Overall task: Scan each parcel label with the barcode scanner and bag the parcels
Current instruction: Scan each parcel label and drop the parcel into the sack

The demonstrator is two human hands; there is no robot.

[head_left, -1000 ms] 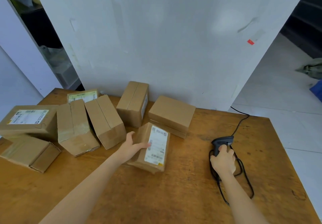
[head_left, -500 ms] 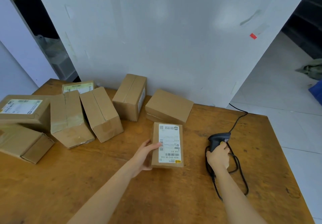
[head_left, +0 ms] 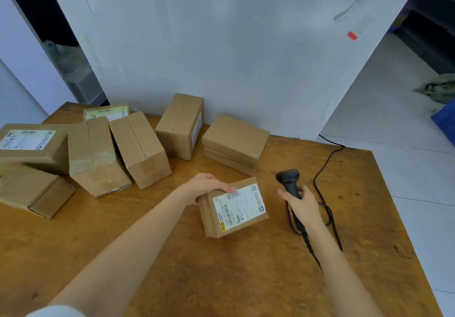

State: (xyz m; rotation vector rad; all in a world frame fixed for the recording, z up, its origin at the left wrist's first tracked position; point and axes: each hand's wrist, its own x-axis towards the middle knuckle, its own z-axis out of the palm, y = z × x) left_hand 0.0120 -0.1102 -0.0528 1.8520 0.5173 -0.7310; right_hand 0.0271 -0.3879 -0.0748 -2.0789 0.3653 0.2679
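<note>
A small cardboard parcel (head_left: 231, 210) with a white shipping label on top lies tilted in the middle of the wooden table (head_left: 221, 279). My left hand (head_left: 206, 186) grips its far left edge, thumb on the label's corner. To its right, my right hand (head_left: 304, 204) is closed around the handle of a black barcode scanner (head_left: 288, 180), lifted off the table with its head up and pointing left toward the parcel. The scanner's black cable (head_left: 325, 169) runs along the table to the back right edge.
Several more cardboard parcels stand at the back and left: one (head_left: 234, 144) right behind the held parcel, an upright one (head_left: 181, 127), two taped ones (head_left: 140, 149) (head_left: 94, 156), and labelled ones (head_left: 29, 144) at the far left. A white wall panel (head_left: 221, 45) rises behind the table.
My left hand turned the parcel and drew it nearer, label now slanted toward the scanner. My right hand lifted the scanner from the table and raised its head.
</note>
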